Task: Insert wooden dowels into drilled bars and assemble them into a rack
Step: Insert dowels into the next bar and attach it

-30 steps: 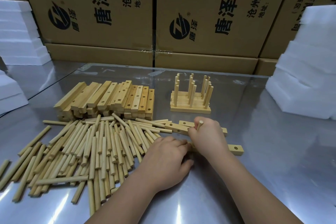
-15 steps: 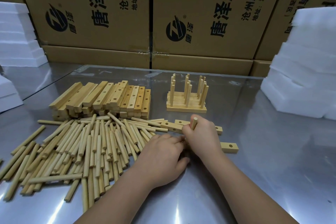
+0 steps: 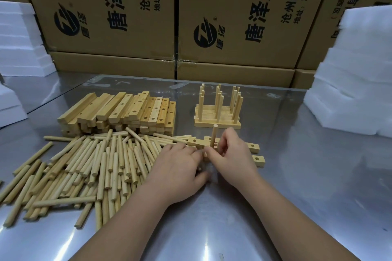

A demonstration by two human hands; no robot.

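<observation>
Pale round dowel (image 3: 214,135) stands upright, centre of table (image 3: 307,186), pinched low by right grip (image 3: 235,155). Its foot is hidden behind the fingers. Drilled bars (image 3: 259,160) poke out to the right; which one it meets is unclear. Left grip (image 3: 180,168) lies palm down alongside; cannot tell whether it clasps anything.

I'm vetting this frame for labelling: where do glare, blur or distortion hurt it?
Head view: bright streaks glare on the metal table in the foreground; the right hand and the upright dowel it pinches look slightly soft; the wide lens tilts the cardboard boxes outward at the edges.
</observation>
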